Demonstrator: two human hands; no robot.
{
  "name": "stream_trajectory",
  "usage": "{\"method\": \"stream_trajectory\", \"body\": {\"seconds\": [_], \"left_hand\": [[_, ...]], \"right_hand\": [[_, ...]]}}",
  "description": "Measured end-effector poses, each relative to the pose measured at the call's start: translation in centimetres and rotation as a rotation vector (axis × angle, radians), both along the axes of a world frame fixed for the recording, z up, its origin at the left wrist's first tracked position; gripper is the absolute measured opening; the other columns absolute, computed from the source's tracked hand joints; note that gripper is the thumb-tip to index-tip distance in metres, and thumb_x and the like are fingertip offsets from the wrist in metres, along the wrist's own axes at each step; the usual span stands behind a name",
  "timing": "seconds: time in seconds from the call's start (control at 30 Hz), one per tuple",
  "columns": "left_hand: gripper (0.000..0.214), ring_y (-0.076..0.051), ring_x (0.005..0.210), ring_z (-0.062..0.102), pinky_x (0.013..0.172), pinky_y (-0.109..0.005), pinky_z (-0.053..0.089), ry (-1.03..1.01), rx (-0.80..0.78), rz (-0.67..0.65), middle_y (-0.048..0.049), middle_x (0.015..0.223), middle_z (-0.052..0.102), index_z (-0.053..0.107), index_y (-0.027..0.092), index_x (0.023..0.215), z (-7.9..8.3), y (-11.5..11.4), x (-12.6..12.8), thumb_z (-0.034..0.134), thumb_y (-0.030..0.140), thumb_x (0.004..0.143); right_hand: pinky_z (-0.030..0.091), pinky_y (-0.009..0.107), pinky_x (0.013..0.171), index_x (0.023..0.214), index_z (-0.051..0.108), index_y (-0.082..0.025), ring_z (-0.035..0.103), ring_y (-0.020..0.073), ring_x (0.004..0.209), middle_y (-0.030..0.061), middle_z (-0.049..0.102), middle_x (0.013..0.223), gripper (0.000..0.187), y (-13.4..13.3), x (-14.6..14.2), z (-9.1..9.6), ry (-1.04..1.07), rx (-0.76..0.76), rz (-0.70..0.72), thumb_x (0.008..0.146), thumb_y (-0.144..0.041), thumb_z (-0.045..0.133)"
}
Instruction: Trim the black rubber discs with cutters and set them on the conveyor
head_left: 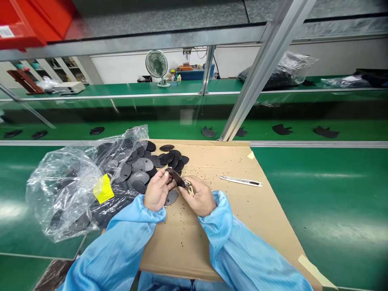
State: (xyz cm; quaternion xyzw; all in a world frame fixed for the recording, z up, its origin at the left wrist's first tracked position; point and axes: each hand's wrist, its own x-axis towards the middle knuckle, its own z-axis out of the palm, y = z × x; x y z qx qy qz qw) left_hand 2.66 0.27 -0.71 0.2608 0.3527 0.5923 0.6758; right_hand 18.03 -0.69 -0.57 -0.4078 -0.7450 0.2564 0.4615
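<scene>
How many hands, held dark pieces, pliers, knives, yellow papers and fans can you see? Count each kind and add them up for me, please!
Hands: 2, the left hand and the right hand
Held dark piece: 1
Pliers: 1
Knife: 1
Yellow paper: 1
Fan: 1
Total: 7

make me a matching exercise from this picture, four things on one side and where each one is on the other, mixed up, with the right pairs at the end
Things
1. yellow label
2. fan
3. utility knife
4. dark curved piece

Places
A. lying on the cardboard
B. held up between the left hand and the right hand
C. standing on the green surface at the back
D. on the clear plastic bag

Right pairs: 1-D, 2-C, 3-A, 4-B
</scene>
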Motion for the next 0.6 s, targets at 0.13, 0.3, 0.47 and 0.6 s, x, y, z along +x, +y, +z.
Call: {"method": "stream_trajectory", "body": {"seconds": [0.13,0.3,0.47,0.6], "left_hand": [[0.032,-0.016,0.081,0.058,0.069,-0.028,0.048,0.048,0.066,0.035,-0.0055,0.088,0.061,0.061,0.016,0.096,0.0,-0.3,0.3,0.063,0.041,0.077],[0.02,-0.005,0.046,0.036,0.04,-0.018,0.031,-0.113,-0.15,-0.119,0.0009,0.065,0.046,0.055,0.014,0.078,0.1,-0.2,-0.2,0.061,0.033,0.078],[0.01,-0.002,0.042,0.025,0.036,-0.014,0.023,-0.313,-0.234,-0.327,0.0008,0.067,0.04,0.054,0.012,0.081,0.4,0.0,-1.1,0.053,0.022,0.08],[0.014,-0.002,0.04,0.026,0.034,-0.014,0.022,-0.243,-0.253,-0.291,0.0012,0.065,0.04,0.052,0.012,0.08,0.4,-0.1,-0.8,0.049,0.026,0.084]], "right_hand": [[0.048,0.033,0.078,0.099,0.061,-0.019,0.059,0.0194,0.083,0.0077,0.065,0.089,0.02,-0.4,-0.5,0.0,-0.076,0.085,0.083,0.085,-0.032,0.055],[0.047,0.031,0.081,0.1,0.061,-0.019,0.059,0.0188,0.086,0.0078,0.065,0.092,0.025,-0.6,-0.5,0.3,-0.148,0.131,0.155,0.085,-0.038,0.057],[0.044,0.033,0.079,0.105,0.061,-0.016,0.057,0.0216,0.082,0.0096,0.063,0.087,0.025,0.0,-0.2,-0.5,-0.429,0.152,-0.097,0.088,-0.029,0.049],[0.042,0.032,0.077,0.11,0.06,-0.015,0.056,0.0224,0.08,0.0095,0.063,0.085,0.029,0.1,-0.2,-0.9,-0.596,0.123,-0.106,0.088,-0.031,0.05]]}}
